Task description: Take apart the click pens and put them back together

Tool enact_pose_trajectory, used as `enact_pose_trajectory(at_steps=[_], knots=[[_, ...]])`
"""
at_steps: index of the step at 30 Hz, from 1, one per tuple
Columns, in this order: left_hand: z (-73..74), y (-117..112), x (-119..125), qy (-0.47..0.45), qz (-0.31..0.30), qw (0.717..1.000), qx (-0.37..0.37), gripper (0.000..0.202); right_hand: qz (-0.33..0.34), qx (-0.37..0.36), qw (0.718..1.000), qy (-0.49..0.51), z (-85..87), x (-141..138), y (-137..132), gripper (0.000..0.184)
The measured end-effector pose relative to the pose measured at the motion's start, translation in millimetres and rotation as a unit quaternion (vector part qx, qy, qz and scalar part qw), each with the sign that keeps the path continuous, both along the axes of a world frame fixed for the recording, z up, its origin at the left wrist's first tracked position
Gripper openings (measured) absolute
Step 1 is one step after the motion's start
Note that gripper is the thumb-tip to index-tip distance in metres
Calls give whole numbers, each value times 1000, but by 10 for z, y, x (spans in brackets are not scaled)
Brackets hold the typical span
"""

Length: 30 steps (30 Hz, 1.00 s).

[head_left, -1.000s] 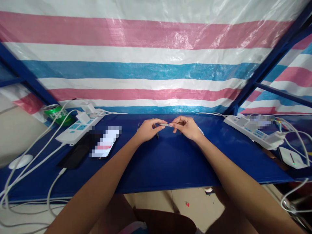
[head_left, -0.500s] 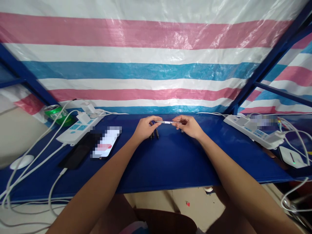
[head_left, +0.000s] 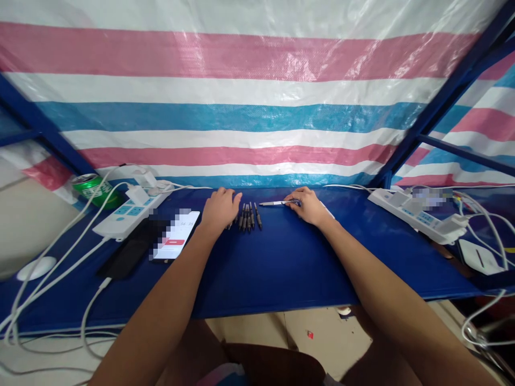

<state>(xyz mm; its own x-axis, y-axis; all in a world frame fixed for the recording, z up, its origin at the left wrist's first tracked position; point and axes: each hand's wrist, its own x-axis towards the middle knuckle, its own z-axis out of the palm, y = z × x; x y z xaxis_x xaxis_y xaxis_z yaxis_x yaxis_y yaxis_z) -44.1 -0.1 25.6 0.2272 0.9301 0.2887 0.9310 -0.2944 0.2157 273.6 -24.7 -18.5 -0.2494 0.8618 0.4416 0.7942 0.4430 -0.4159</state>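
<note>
My right hand (head_left: 308, 206) pinches a slim pen (head_left: 277, 203) with a white barrel section, held nearly level with its dark point facing left. Under the right wrist a white strip-like thing (head_left: 328, 210) shows in part. My left hand (head_left: 220, 210) rests low over the table, thumb apart from the fingers and nothing visible in its grip; the fingertips are partly hidden. Just right of that hand lie several short dark pen-like pieces (head_left: 249, 217) with pale upper ends, side by side in a row. Some of the row is covered by the left hand.
On the blue table (head_left: 273, 268), a lit phone (head_left: 177, 236), a dark phone (head_left: 131, 249), a power strip (head_left: 129, 214), a green can (head_left: 96, 190) and a mouse (head_left: 36, 268) are on the left. A second power strip (head_left: 414, 217) and white device (head_left: 480, 257) stand right, among cables.
My left hand has let go of the pen and moved left, opening and uncovering the row of dark pieces. The pen stays in my right hand, its left end now free.
</note>
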Motion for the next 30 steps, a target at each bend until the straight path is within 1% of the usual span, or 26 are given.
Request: enact_pose_trajectory(at_steps=[1, 3, 5, 7, 11, 14, 16, 17, 19, 22, 26, 28, 30], knots=[[8, 4, -36, 28, 21, 999, -17, 50, -1, 1, 1000, -6, -7, 4, 5, 20], [16, 12, -103, 63, 43, 995, -56, 48, -8, 9, 1000, -10, -5, 36, 8, 23], [19, 18, -163, 77, 58, 992, -84, 42, -37, 21, 999, -6, 15, 103, -2, 25], [21, 22, -210, 78, 69, 988, -110, 39, -92, 33, 995, -4, 46, 202, -24, 25], [33, 22, -241, 76, 79, 983, -145, 43, -212, 44, 976, -19, 97, 421, -87, 29], [43, 15, -215, 77, 77, 983, -150, 40, -270, 26, 961, -47, 103, 532, -120, 29], [52, 8, -190, 75, 77, 983, -148, 36, -297, 9, 953, -64, 95, 558, -124, 30], [58, 5, -179, 70, 79, 984, -144, 34, -301, 2, 951, -68, 88, 555, -121, 30], [71, 1, -161, 51, 83, 988, -122, 33, -284, -10, 956, -71, 73, 512, -112, 32], [97, -4, -134, 10, 74, 995, -65, 29, -217, -16, 973, -74, 47, 378, -109, 42], [127, -27, -61, -47, 22, 999, 2, 16, -144, -37, 984, -94, 21, 220, -131, 62], [130, -41, -11, -81, -8, 996, 22, 14, -135, -58, 984, -102, 17, 213, -139, 65], [117, -48, 35, -116, -42, 992, 35, 14, -146, -73, 981, -106, 19, 250, -139, 64]])
